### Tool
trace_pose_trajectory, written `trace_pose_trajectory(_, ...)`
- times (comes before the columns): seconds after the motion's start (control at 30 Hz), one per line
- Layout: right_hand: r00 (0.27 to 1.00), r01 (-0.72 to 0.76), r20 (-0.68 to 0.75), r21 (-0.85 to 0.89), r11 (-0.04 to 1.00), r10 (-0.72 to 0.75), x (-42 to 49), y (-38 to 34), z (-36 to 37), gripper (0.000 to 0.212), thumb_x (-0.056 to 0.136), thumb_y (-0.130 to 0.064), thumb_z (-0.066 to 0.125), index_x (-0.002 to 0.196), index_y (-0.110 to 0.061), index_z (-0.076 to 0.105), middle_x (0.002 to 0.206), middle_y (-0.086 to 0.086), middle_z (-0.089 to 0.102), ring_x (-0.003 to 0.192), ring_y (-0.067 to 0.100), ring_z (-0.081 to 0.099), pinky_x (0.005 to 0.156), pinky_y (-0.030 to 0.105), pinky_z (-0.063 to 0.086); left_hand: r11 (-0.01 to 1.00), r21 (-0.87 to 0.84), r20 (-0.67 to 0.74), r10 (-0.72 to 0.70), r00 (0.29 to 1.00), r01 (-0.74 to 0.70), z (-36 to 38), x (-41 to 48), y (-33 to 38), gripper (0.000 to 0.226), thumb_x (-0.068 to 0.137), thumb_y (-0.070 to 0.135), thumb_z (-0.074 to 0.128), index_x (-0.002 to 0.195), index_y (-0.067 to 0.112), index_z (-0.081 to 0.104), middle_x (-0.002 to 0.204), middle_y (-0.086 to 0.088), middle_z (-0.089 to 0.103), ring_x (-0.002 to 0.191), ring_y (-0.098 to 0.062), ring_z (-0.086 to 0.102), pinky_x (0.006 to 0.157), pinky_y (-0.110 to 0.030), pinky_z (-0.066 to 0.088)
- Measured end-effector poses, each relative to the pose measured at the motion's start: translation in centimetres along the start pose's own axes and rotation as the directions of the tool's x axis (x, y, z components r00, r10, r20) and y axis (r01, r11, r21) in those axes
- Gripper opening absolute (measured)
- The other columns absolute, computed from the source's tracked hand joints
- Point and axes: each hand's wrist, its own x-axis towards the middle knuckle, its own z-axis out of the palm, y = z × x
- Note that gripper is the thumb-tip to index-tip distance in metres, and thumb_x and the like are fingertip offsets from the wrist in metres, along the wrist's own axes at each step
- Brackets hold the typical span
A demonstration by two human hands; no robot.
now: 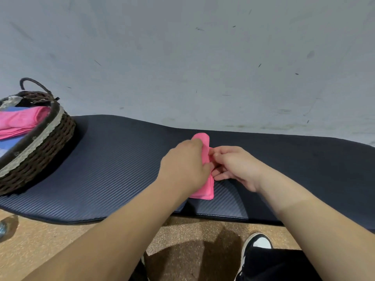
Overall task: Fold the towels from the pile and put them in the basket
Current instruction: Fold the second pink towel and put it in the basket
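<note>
Narrow folded pink cloth towel (204,190) on dark ribbed mat (121,159), well apart from brown woven wicker basket (46,142). Left hand (185,165) curled over it, right hand (235,167) pinching its edge. Soft, light, floppy; likely unfolds unless gripped across middle.

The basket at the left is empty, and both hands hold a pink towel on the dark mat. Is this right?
Not wholly. The head view shows the basket is not empty: a folded pink cloth lies in it, over a blue cloth. The left hand and right hand do hold the towel on the mat.
</note>
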Motion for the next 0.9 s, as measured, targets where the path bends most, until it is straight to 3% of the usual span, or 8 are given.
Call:
trace_pose_trajectory(0.13, 0.987, 0.060, -0.146, -0.061, 0.996, -0.068, -0.7, -0.2, -0.1, 0.026, 0.107, -0.022, 0.045, 0.107, -0.012, 0.069, 0.092, 0.012, 0.076, 0.074, 0.023, 0.072, 0.078, 0.040, 0.066, 0.999, -0.051, 0.063, 0.012, 0.998, -0.009, 1.6, 0.2, 0.4, 0.015, 0.098, 0.025, 0.053, 0.108, 0.015, 0.058, 0.098, -0.008, 0.065, 0.088, -0.031, 0.062, 0.071, -0.040, 0.051)
trace_pose_trajectory(0.2, 0.979, 0.091, -0.172, -0.094, 0.991, -0.106, -0.8, -0.1, -0.1, 0.023, 0.106, -0.026, 0.052, 0.105, -0.010, 0.069, 0.092, 0.010, 0.075, 0.073, 0.021, 0.072, 0.080, 0.042, 0.065, 0.995, -0.097, -0.009, 0.028, 1.000, -0.029, 1.8, 0.5, -0.3, 0.025, 0.093, 0.017, 0.057, 0.118, 0.017, 0.058, 0.106, -0.005, 0.062, 0.092, -0.029, 0.062, 0.078, -0.045, 0.054)
trace_pose_trajectory(0.33, 0.976, 0.096, -0.183, -0.109, 0.989, -0.115, -0.9, -0.1, 0.0, 0.018, 0.104, -0.027, 0.056, 0.106, -0.014, 0.068, 0.094, 0.006, 0.073, 0.074, 0.020, 0.073, 0.078, 0.038, 0.066, 0.960, -0.193, 0.012, -0.203, 0.979, 0.201, 2.2, 1.0, -2.6, 0.067, 0.077, 0.053, 0.081, 0.127, 0.021, 0.051, 0.116, 0.001, 0.052, 0.098, -0.020, 0.059, 0.085, -0.041, 0.054)
trace_pose_trajectory(0.43, 0.978, 0.087, -0.181, -0.090, 0.992, -0.103, -0.9, -0.2, 0.1, 0.016, 0.105, -0.023, 0.055, 0.112, -0.014, 0.067, 0.099, 0.007, 0.073, 0.081, 0.024, 0.075, 0.075, 0.034, 0.066, 0.922, -0.238, 0.129, -0.282, 0.951, 0.306, 3.3, 1.5, -3.1, 0.065, 0.074, 0.062, 0.080, 0.116, 0.017, 0.057, 0.102, 0.004, 0.061, 0.090, -0.015, 0.061, 0.076, -0.035, 0.052)
trace_pose_trajectory(0.57, 0.987, 0.045, -0.153, -0.042, 0.998, -0.051, -0.6, -0.5, -0.5, 0.021, 0.099, -0.015, 0.059, 0.119, -0.017, 0.066, 0.109, 0.008, 0.073, 0.089, 0.023, 0.076, 0.078, 0.036, 0.066, 0.871, -0.433, 0.129, -0.195, 0.972, 0.232, 3.3, 1.5, -2.6, 0.049, 0.078, 0.044, 0.085, 0.115, 0.025, 0.059, 0.096, 0.010, 0.064, 0.087, -0.010, 0.062, 0.075, -0.031, 0.051)
trace_pose_trajectory(0.73, 0.990, 0.117, -0.068, -0.075, 0.990, -0.122, -0.5, -0.8, -1.5, 0.086, 0.067, -0.020, 0.080, 0.147, -0.027, 0.051, 0.137, -0.003, 0.060, 0.125, 0.015, 0.059, 0.109, 0.038, 0.050, 0.812, -0.573, 0.202, 0.009, 0.979, 0.111, 0.2, 1.2, -3.5, 0.038, 0.076, 0.023, 0.089, 0.107, 0.035, 0.071, 0.096, 0.001, 0.074, 0.077, -0.007, 0.066, 0.073, -0.028, 0.056)
trace_pose_trajectory(0.8, 0.988, 0.138, 0.081, -0.071, 0.988, -0.132, -0.9, -1.0, -1.9, 0.079, 0.062, -0.022, 0.085, 0.137, -0.027, 0.061, 0.127, 0.001, 0.071, 0.120, 0.015, 0.065, 0.110, 0.034, 0.047, 0.815, -0.576, 0.235, 0.098, 0.967, 0.057, -1.1, 0.4, -4.0, 0.038, 0.077, 0.018, 0.089, 0.108, 0.035, 0.074, 0.102, 0.005, 0.076, 0.089, -0.008, 0.071, 0.082, -0.031, 0.061)
trace_pose_trajectory(0.9, 0.967, 0.099, 0.243, -0.073, 0.992, -0.078, -1.8, -1.3, -1.4, 0.045, 0.073, -0.023, 0.087, 0.115, -0.020, 0.072, 0.111, 0.005, 0.077, 0.102, 0.017, 0.071, 0.094, 0.037, 0.055, 0.832, -0.555, 0.226, 0.125, 0.966, 0.022, -2.9, -0.8, -5.2, 0.041, 0.077, 0.018, 0.090, 0.111, 0.034, 0.074, 0.105, 0.011, 0.076, 0.097, -0.012, 0.073, 0.090, -0.036, 0.061)
